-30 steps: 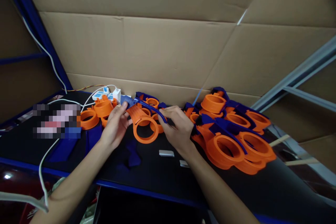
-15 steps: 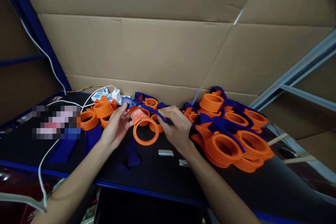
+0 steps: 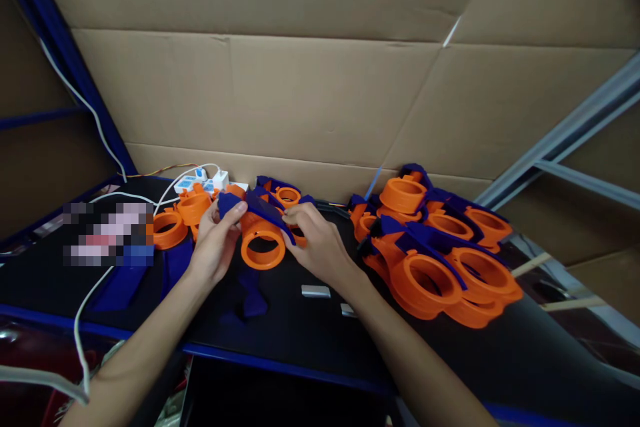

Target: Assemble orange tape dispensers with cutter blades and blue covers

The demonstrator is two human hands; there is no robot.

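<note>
Both hands hold one part above the black table [image 3: 310, 337]: an orange ring piece [image 3: 262, 248] with a dark blue plate [image 3: 260, 209] lying across its top. My left hand [image 3: 216, 245] pinches the blue plate's left end with thumb and fingers. My right hand [image 3: 320, 245] grips the plate's right end, fingers closed on it. The ring's opening faces me. A heap of assembled orange and blue parts [image 3: 440, 253] lies just right of my right hand.
Loose orange rings [image 3: 169, 228] and blue plates [image 3: 120, 285] lie at the left. A white power strip [image 3: 200, 181] with cables sits by the cardboard wall [image 3: 300, 100]. Two small silver pieces [image 3: 316, 291] lie in front of my hands. A metal frame [image 3: 565, 140] runs at the right.
The held part moved left and nearer to me. The blue plate now lies flatter across the orange ring, and my right hand shifted left along it.
</note>
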